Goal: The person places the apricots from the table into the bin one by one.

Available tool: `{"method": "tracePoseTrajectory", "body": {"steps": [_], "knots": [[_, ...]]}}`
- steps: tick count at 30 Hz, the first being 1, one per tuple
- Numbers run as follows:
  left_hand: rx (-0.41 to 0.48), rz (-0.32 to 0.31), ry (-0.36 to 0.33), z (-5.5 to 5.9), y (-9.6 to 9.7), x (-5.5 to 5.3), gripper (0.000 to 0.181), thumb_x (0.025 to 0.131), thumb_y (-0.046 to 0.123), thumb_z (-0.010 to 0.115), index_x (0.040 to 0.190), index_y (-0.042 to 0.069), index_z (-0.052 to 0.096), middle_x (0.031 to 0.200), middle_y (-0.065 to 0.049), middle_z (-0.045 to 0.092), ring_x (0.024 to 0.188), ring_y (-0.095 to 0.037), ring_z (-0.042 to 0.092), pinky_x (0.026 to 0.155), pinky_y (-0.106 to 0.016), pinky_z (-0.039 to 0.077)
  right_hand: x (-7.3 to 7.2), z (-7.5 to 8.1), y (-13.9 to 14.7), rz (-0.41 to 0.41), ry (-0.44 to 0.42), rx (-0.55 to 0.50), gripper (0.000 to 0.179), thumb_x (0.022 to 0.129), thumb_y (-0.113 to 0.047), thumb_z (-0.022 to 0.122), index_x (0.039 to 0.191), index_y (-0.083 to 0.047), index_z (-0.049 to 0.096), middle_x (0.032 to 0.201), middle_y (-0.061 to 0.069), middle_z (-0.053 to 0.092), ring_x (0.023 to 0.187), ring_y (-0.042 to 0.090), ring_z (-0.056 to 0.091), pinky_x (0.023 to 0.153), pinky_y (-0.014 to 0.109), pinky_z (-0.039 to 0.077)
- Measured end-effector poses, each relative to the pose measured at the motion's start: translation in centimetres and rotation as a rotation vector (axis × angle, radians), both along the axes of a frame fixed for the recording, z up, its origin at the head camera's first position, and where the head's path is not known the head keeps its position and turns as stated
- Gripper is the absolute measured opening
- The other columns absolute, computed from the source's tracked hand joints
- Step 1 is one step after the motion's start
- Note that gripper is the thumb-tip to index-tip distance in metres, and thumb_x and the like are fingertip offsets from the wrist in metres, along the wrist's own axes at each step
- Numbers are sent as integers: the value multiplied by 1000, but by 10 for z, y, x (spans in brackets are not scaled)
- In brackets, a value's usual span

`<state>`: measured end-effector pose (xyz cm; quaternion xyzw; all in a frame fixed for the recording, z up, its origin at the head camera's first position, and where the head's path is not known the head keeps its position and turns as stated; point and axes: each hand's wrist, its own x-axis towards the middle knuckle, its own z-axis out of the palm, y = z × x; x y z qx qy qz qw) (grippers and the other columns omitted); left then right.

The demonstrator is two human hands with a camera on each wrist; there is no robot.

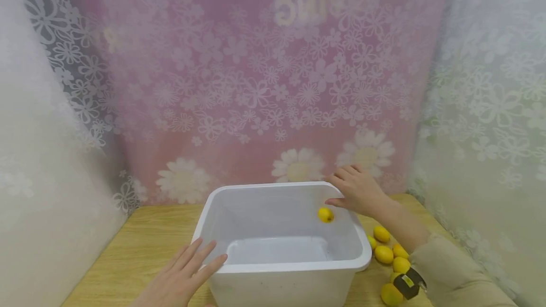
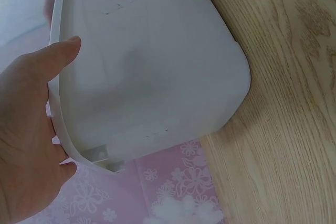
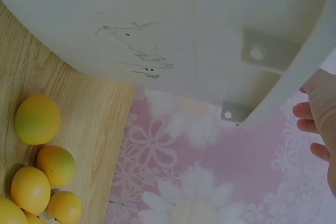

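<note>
A yellow lemon [image 1: 325, 215] is inside the white plastic basin [image 1: 286, 267], high by its right wall and just below my right hand [image 1: 358, 191]. That hand is over the back right corner of the rim, thumb and fingers apart, holding nothing. In the right wrist view, the right hand [image 3: 321, 121] shows only partly, beside the rim. My left hand [image 1: 181, 269] rests on the basin's front left corner with fingers stretched over the rim. From the left wrist view, the left thumb [image 2: 63, 56] lies against the outer wall.
Several more lemons [image 1: 384, 254] lie on the wooden table [image 1: 128, 250] right of the basin, under my right forearm. A black device [image 1: 408, 283] is strapped at the right wrist. Flower-patterned curtains [image 1: 264, 84] hang behind the table and on both sides.
</note>
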<state>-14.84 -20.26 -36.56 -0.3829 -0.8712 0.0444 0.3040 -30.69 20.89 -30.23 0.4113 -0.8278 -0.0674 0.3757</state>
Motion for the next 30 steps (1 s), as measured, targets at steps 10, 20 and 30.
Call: {"method": "tracePoseTrajectory", "body": {"steps": [10, 20, 30], "knots": [[30, -8, 28, -2, 0, 0, 72, 85, 61, 50, 144, 21, 36, 138, -10, 44, 120, -35, 43, 111, -23, -2, 9, -8, 30, 96, 127, -130, 50, 96, -47, 38, 91, -4, 63, 80, 9, 58, 74, 29, 55, 67, 44, 44], [46, 1, 14, -1, 0, 0, 72, 84, 59, 54, 144, 23, 36, 139, -8, 44, 121, -34, 45, 110, -21, -1, 24, -49, 69, 27, 66, -123, 64, 96, -54, 24, 101, -2, 62, 87, 9, 58, 76, 29, 55, 64, 46, 47], [30, 12, -4, -4, 1, 0, 79, 78, 56, 64, 144, 25, 35, 138, -8, 45, 121, -34, 43, 109, -20, -5, 41, -98, 82, -173, -138, -44, 71, 87, -67, 33, 109, -5, 62, 95, 6, 55, 88, 27, 54, 76, 46, 48]]}}
